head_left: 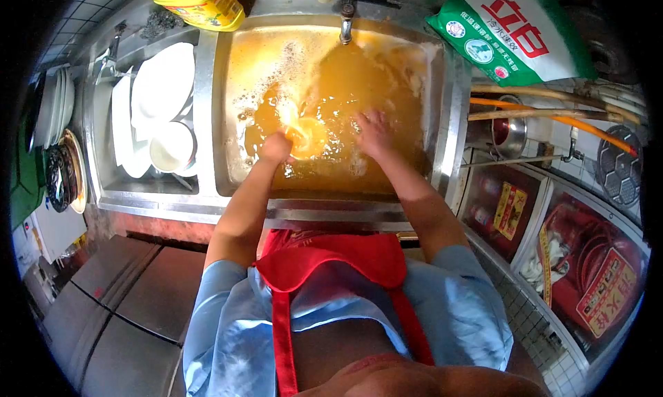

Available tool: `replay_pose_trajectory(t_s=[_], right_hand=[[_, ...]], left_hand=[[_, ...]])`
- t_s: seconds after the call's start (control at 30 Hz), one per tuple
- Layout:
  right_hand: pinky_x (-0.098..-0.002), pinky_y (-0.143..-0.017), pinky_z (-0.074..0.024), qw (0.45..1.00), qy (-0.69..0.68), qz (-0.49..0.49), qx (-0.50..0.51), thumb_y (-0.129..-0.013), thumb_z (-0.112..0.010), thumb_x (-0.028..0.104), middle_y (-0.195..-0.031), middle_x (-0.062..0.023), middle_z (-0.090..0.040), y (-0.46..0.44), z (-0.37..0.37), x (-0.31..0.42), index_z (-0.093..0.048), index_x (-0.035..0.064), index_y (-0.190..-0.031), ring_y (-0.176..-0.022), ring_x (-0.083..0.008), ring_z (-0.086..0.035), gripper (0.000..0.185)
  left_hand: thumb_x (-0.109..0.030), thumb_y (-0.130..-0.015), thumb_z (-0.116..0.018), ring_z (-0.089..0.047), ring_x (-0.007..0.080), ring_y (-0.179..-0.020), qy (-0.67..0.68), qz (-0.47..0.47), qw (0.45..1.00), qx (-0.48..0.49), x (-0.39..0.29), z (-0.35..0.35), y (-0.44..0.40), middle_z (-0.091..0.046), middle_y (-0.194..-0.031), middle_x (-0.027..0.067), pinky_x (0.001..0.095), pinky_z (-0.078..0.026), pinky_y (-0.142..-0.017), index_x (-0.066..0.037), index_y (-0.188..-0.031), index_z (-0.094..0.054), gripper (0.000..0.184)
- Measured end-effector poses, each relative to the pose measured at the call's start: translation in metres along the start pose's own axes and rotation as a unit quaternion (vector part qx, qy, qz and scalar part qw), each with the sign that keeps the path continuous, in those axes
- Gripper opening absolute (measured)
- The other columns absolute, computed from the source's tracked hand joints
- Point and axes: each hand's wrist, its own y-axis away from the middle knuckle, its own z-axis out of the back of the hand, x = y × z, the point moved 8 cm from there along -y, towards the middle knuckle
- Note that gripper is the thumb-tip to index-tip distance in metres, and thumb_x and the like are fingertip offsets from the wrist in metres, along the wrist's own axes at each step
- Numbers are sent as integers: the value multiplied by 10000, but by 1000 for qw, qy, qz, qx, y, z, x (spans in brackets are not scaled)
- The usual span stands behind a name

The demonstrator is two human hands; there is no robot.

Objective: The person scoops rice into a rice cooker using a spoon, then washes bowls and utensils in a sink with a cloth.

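Observation:
A metal sink basin (445, 120) holds cloudy orange-brown water with suds along its edges. My left hand (277, 148) is closed on the rim of a round bowl (309, 137), which sits low in the water and shines with reflected light. To the right of the bowl, apart from it, my right hand (373, 130) dips into the water with its fingers slightly spread. Its fingertips are partly hidden by the murky water, and I see nothing held there. The faucet (347, 13) hangs over the far edge of the basin.
White plates (164, 82) and a white bowl (173, 147) stand in the left basin. A yellow jug (200, 6) is at the back left. A green-and-white detergent bag (511, 34) lies at the back right, near several poles (539, 114). More dishes (63, 100) are at far left.

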Motion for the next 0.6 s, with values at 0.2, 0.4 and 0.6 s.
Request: replay_pose_trajectory(t_s=[0.2, 0.4, 0.6], right_hand=[[-409, -942, -376, 990, 1, -115, 82, -788, -507, 118, -1221, -216, -465, -20, -73, -67, -454, 62, -1200, -1125, -348, -457, 419], [-390, -803, -462, 936, -65, 7, 346, -705, -621, 178, -1112, -187, -552, -8, -88, -31, -478, 48, -1172, -988, -319, -560, 506], [-336, -823, -449, 983, -177, 23, 34, -683, -668, 213, -1082, -165, -570, 5, -14, -30, -490, 50, -1151, -951, -300, -568, 527]], left_hand=[[-68, -745, -529, -585, 350, -888, -7, 89, 996, 7, 19, -24, -12, -545, -1019, 258, 380, -473, -797, -47, -1088, -545, 344], [8, -708, -531, -574, 397, -872, 77, 37, 983, -163, -19, 63, 49, -386, -1189, 293, 405, -483, -785, -192, -1271, -375, 618], [65, -622, -571, -448, 386, -1081, 289, -91, 916, -262, -12, 81, 50, -451, -1173, 219, 392, -392, -936, -161, -1266, -350, 717]])
